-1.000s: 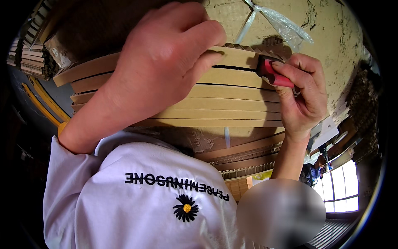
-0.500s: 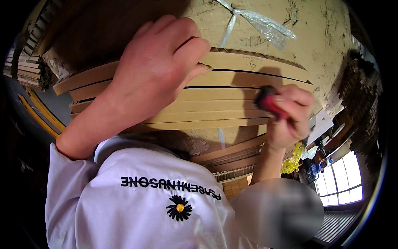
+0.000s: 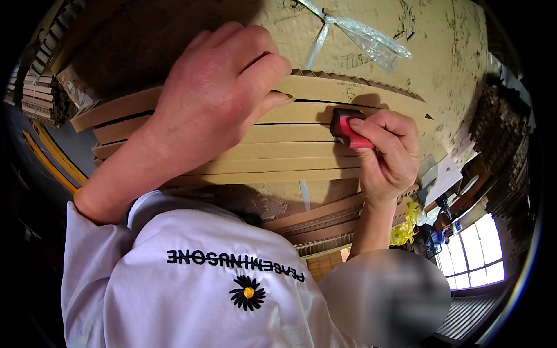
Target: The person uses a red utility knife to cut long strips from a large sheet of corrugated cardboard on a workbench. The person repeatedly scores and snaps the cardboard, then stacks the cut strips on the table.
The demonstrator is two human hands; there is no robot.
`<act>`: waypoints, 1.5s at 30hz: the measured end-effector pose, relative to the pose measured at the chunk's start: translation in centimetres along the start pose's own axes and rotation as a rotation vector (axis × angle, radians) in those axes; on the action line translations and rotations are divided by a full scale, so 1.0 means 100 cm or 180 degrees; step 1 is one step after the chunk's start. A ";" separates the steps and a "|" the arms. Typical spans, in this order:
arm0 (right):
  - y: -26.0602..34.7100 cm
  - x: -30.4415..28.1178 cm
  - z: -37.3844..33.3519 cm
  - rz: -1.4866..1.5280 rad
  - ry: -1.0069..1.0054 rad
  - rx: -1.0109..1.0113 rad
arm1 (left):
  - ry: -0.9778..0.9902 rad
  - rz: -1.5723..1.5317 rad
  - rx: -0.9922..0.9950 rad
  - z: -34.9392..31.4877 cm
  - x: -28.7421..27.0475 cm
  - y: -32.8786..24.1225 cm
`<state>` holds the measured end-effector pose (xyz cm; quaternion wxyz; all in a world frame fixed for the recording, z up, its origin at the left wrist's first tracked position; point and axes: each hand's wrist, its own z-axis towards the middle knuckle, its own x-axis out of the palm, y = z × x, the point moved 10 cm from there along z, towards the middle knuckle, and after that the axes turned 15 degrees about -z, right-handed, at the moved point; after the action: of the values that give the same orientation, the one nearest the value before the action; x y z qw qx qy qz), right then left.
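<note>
Top sheet of stacked cardboard sheets (image 3: 301,152) pinched by left hand (image 3: 223,95), red-and-black tool (image 3: 347,129) gripped in right hand (image 3: 390,153), pressed against stack edge

Tied cardboard stack (image 3: 301,148) underneath

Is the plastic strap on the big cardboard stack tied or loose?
Tied: the clear plastic strap is knotted on the cardboard stack, with loose ends spreading from the knot.

A small red tool (image 3: 348,129) presses against stacked tan corrugated cardboard strips (image 3: 301,152), lying flat.
</note>
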<state>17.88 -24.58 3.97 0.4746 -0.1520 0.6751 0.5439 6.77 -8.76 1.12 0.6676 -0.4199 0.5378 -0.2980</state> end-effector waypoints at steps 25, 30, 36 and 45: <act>0.014 0.001 0.011 -0.0218 0.0014 -0.0172 | 0.0087 -0.0070 -0.0176 0.004 0.000 0.002; 0.014 0.004 0.016 -0.0209 0.0134 -0.0179 | 0.0099 -0.0241 -0.0302 0.006 -0.002 0.004; 0.009 0.006 0.016 -0.0196 0.0230 -0.0076 | 0.0001 -0.0466 -0.0328 0.010 -0.009 -0.002; 0.020 0.011 -0.001 -0.0096 0.0576 -0.0385 | -0.0799 0.1071 0.0241 0.024 -0.093 -0.083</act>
<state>15.88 -23.58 4.30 0.4098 -0.2390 0.6788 0.5605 7.25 -4.20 12.97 0.7850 -0.3326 0.5014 -0.1477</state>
